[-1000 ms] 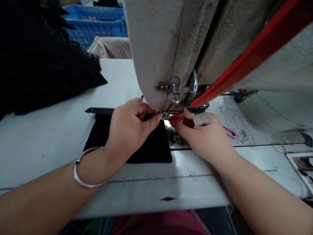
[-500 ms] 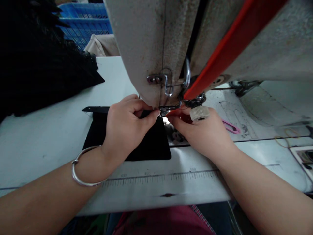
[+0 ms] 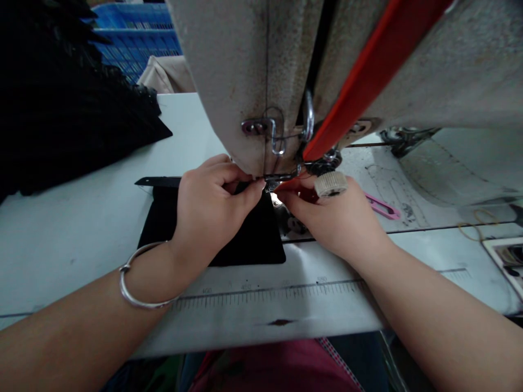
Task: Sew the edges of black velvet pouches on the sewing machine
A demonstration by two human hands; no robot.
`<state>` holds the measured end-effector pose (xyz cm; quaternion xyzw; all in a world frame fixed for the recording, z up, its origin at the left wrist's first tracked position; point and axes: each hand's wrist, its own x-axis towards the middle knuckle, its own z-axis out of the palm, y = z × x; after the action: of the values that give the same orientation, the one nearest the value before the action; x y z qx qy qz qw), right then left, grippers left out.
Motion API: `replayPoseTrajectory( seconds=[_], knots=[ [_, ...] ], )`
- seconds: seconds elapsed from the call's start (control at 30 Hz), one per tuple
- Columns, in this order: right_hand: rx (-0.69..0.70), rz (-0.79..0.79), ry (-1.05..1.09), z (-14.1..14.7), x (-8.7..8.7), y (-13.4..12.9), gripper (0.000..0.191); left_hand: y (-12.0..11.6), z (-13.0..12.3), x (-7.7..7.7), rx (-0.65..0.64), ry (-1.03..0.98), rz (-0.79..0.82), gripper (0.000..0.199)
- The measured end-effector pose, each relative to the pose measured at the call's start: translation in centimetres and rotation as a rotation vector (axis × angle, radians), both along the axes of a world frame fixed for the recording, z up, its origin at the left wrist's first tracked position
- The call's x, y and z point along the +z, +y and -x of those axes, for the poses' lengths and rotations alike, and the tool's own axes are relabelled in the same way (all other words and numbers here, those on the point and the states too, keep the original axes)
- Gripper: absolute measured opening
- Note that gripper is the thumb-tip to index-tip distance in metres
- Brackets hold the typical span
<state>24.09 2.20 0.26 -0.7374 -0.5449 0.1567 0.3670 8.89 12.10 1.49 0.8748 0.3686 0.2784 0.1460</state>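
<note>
A black fabric piece (image 3: pixel 249 239) lies flat on the sewing machine bed, with a narrow black band (image 3: pixel 157 181) along its far edge. My left hand (image 3: pixel 214 201) rests over it, thumb and forefinger pinched on the fabric's far edge just left of the presser foot (image 3: pixel 272 184). My right hand (image 3: pixel 333 212) is closed at the right of the foot, fingertips pinching a red strip (image 3: pixel 368 76) that comes down across the front of the sewing machine head (image 3: pixel 241 71). The fingertips of this hand are partly hidden behind a ridged knob (image 3: pixel 330 184).
Black gathered fabric (image 3: pixel 73 120) is heaped at the left. Behind the table stand a blue basket (image 3: pixel 134 46) and beige cloth (image 3: pixel 171 73). A pink thread snipper or clip (image 3: pixel 384 208) lies right of my right hand. A printed ruler (image 3: pixel 261 296) runs along the table front.
Both hands keep almost the same place and grip. The view has shifted slightly, so the machine head and red strip appear a little further left and higher.
</note>
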Motion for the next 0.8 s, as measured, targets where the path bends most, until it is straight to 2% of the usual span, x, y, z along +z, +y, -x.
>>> replayPoseTrajectory(
  seconds=[0.4, 0.8],
  knots=[
    [0.007, -0.018, -0.039, 0.06, -0.10, 0.14, 0.016, 0.39, -0.07, -0.32, -0.060, -0.079, -0.069, 0.014],
    [0.027, -0.047, 0.013, 0.10, -0.14, 0.26, 0.015, 0.48, -0.06, -0.43, -0.065, -0.057, -0.080, 0.029]
  ],
)
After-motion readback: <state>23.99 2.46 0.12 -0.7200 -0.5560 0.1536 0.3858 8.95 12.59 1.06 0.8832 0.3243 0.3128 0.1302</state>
